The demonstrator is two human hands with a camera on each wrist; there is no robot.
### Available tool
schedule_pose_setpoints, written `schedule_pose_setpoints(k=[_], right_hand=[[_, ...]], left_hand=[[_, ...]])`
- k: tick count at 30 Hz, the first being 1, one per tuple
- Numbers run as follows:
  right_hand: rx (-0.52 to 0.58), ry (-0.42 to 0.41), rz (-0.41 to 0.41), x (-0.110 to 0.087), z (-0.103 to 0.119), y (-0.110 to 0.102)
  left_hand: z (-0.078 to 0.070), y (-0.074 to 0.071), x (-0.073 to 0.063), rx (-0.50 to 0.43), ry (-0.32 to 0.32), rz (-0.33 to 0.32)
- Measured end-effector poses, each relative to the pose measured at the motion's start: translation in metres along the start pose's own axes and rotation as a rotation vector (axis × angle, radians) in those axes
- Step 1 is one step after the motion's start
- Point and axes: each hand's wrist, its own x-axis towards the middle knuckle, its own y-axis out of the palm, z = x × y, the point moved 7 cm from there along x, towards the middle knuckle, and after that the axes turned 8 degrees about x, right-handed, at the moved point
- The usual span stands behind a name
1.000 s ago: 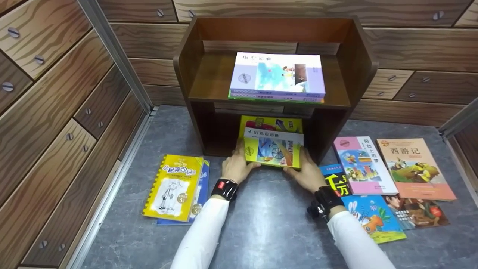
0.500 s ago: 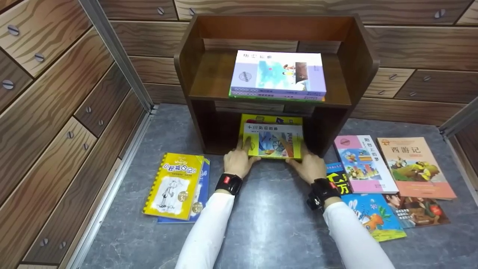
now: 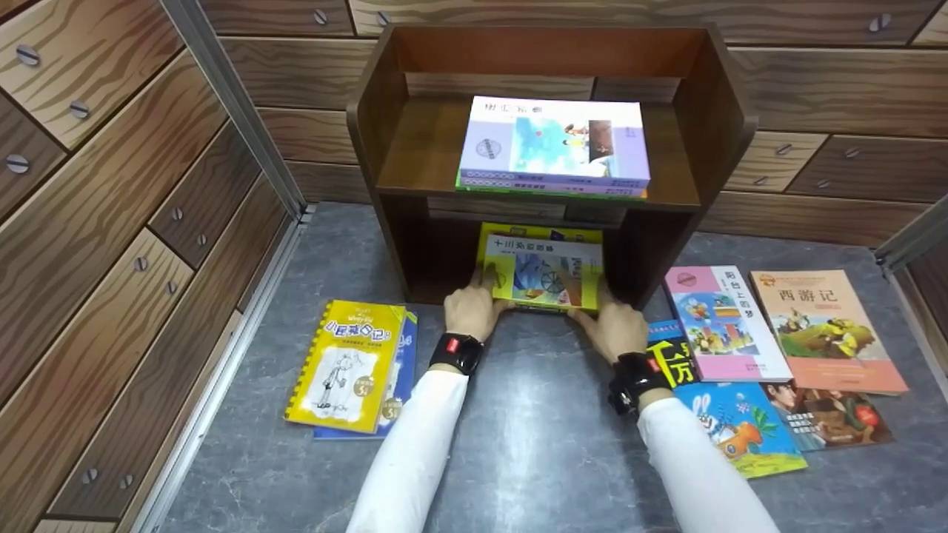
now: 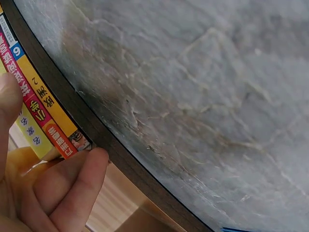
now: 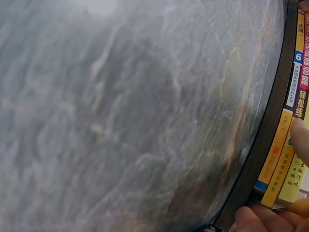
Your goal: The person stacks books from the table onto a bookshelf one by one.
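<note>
A small stack of books, with a yellow and white cover on top, lies on the lower shelf of a dark brown bookcase. My left hand grips its left side, thumb against the front. On the right side, my right hand holds it the same way. In the left wrist view, the thumb lies over the colourful book spines and bent fingers sit by the stack's end. The right wrist view shows spines near the shelf edge, with the thumb touching them and fingertips at the stack's end.
Purple and white books lie stacked on the upper shelf. Left on the grey floor, a yellow book overlaps a blue one. Several books, including a pink one and an orange one, lie by my right arm. Wood-patterned walls enclose the area.
The stack has slid deeper into the lower shelf, with both hands following it. Most of that motion came in the first half second; since then the hands have barely moved.
</note>
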Motion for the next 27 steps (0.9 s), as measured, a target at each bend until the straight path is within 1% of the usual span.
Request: schedule_pose_setpoints(k=[7,19,23,27], right_hand=[[-0.009,0.013,-0.006,0.0004,0.0011,0.001],[-0.054,0.041,0.006,0.0017,0.0002,0.0013],[-0.04,0.04,-0.011,0.0027,-0.0003,-0.0006],[-0.02,0.044,-0.013,0.0034,-0.0021,-0.0004]], left_hand=[[0.0012,0.0005,0.0,0.01,-0.018,-0.049],[0.0003,-0.0002,0.0009,0.036,-0.026,-0.049],[0.0,-0.0006,0.0006,0.034,-0.032,-0.045],[-0.0004,-0.0017,0.0006,0.025,-0.035,-0.068]])
